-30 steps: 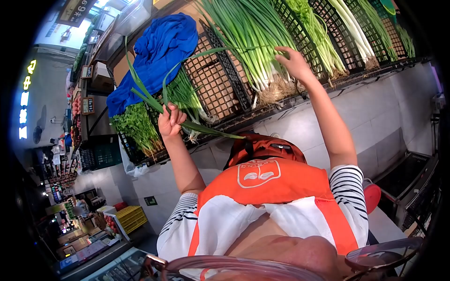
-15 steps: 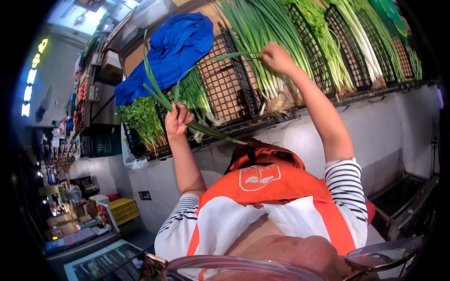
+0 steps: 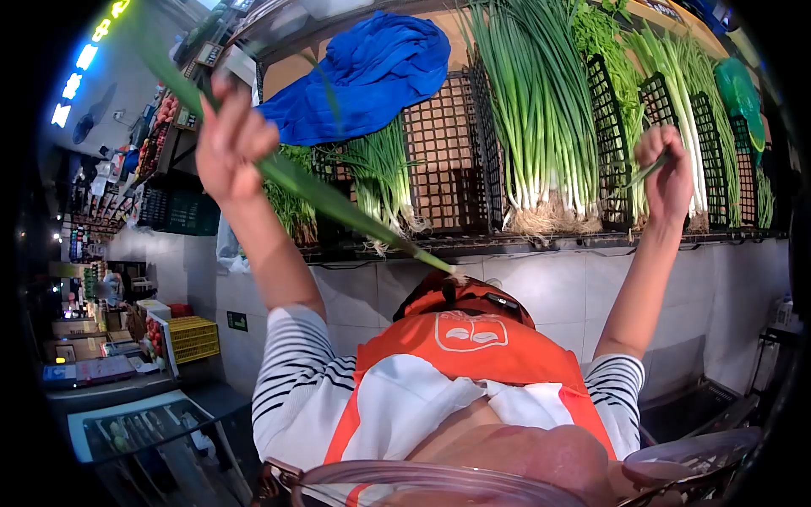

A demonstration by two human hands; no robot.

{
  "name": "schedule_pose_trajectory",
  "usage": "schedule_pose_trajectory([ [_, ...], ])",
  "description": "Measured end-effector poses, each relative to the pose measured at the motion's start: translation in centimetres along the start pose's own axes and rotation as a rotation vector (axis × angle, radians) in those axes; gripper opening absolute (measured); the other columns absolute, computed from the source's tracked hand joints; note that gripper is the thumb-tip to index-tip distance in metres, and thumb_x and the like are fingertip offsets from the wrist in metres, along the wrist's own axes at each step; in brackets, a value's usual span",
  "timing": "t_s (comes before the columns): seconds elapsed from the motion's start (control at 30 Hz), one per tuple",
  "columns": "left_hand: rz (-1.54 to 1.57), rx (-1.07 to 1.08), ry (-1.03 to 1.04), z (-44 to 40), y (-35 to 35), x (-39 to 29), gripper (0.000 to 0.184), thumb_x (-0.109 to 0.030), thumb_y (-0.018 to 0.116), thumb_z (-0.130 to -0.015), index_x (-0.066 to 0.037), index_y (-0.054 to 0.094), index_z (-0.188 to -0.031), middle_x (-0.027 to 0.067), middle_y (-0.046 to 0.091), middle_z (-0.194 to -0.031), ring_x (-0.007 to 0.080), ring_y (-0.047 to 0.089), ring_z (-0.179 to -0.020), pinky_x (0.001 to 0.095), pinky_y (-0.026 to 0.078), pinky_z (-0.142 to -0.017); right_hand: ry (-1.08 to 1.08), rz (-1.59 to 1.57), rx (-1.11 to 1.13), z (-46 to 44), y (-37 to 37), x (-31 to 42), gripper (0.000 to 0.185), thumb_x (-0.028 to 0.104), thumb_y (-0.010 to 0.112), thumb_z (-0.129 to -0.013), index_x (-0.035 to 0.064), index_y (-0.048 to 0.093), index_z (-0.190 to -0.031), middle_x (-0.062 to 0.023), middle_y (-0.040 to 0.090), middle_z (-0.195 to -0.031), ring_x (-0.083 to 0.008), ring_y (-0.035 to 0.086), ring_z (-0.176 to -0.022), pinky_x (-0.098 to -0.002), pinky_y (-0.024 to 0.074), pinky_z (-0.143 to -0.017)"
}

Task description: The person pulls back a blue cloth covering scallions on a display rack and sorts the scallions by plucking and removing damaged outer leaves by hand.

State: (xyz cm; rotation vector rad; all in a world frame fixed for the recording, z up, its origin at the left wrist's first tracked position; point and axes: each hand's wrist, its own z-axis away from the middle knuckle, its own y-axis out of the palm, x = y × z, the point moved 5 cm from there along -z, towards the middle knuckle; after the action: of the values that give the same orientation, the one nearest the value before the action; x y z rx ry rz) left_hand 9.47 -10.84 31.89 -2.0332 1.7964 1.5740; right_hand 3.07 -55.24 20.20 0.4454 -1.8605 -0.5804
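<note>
My left hand (image 3: 232, 148) is closed around the green leaves of a long green onion (image 3: 334, 205). The stalk slants down to the right across the view, its pale root end close to the orange apron (image 3: 405, 338); its upper leaf tips are blurred. Off to the right, my right hand (image 3: 667, 173) is pinched on a strip of green leaf (image 3: 646, 171), in front of the crates. Between the hands lies a thick bunch of green onions (image 3: 541, 127), roots towards me. A smaller green onion bunch (image 3: 380, 173) is nearer my left hand.
Black plastic crates (image 3: 448, 144) line the vegetable stand. A crumpled blue cloth (image 3: 363, 80) lies over the left crates. Leafy greens (image 3: 296, 203) sit beneath it, and a green mesh bag (image 3: 739, 97) is at the far right. A yellow crate (image 3: 193, 338) stands at lower left.
My hands have moved apart, left hand up and left, right hand to the right. The leaf stretched between them is now separate, with a strip in my right hand. The view has shifted.
</note>
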Motion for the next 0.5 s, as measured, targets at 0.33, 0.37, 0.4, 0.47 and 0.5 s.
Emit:
schedule_pose_trajectory([
  [0.33, -0.211, -0.343, -0.219, -20.5, -17.4, 6.1, 0.029, -0.03, 0.041, -0.092, -0.004, 0.049, -0.102, 0.0012, 0.044, -0.068, 0.0088, 0.039, -0.051, 0.0239, 0.037, -0.054, 0.282, -0.169, -0.418, 14.3, -0.4, -7.9, 0.011, 0.015, 0.04, -0.093, 0.0064, 0.046, -0.091, 0.0007, 0.04, -0.064, -0.007, 0.033, -0.049, -0.0218, 0.0274, -0.047],
  [0.37, -0.587, -0.526, -0.213, -21.1, -19.5, 8.6, 0.041, -0.041, 0.04, -0.092, -0.004, 0.048, -0.107, 0.0025, 0.046, -0.07, 0.01, 0.039, -0.051, 0.0248, 0.038, -0.054, 0.291, -0.193, -0.466, 15.5, -0.7, -8.8, 0.011, 0.015, 0.04, -0.093, 0.0061, 0.047, -0.091, 0.0003, 0.04, -0.065, -0.0071, 0.034, -0.05, -0.0218, 0.0274, -0.048],
  [0.4, -0.83, -0.552, -0.356, -20.7, -24.3, 12.4, 0.055, -0.043, 0.049, -0.086, 0.001, 0.041, -0.117, 0.0081, 0.049, -0.087, 0.0157, 0.046, -0.071, 0.0289, 0.04, -0.069, 0.295, -0.188, -0.506, 16.6, -0.9, -9.5, 0.011, 0.015, 0.04, -0.093, 0.0061, 0.047, -0.092, 0.0, 0.04, -0.065, -0.0072, 0.034, -0.05, -0.022, 0.0275, -0.049],
  [0.47, -1.08, -0.589, -0.549, -18.2, -29.1, 18.7, 0.082, -0.05, 0.062, -0.076, 0.006, 0.032, -0.128, 0.0176, 0.045, -0.115, 0.0258, 0.044, -0.107, 0.0341, 0.038, -0.09, 0.282, -0.176, -0.571, 18.1, -1.0, -9.9, 0.011, 0.015, 0.04, -0.093, 0.0061, 0.047, -0.092, -0.0003, 0.04, -0.066, -0.0075, 0.034, -0.051, -0.0224, 0.0276, -0.049],
  [0.5, -1.089, -0.613, -0.605, -16.4, -29.0, 20.7, 0.09, -0.054, 0.065, -0.072, 0.007, 0.031, -0.13, 0.0215, 0.039, -0.128, 0.0303, 0.035, -0.121, 0.0352, 0.034, -0.097, 0.266, -0.173, -0.598, 18.7, -0.9, -9.8, 0.011, 0.015, 0.041, -0.093, 0.0061, 0.047, -0.092, -0.0004, 0.04, -0.066, -0.0077, 0.034, -0.051, -0.0225, 0.0277, -0.05],
])
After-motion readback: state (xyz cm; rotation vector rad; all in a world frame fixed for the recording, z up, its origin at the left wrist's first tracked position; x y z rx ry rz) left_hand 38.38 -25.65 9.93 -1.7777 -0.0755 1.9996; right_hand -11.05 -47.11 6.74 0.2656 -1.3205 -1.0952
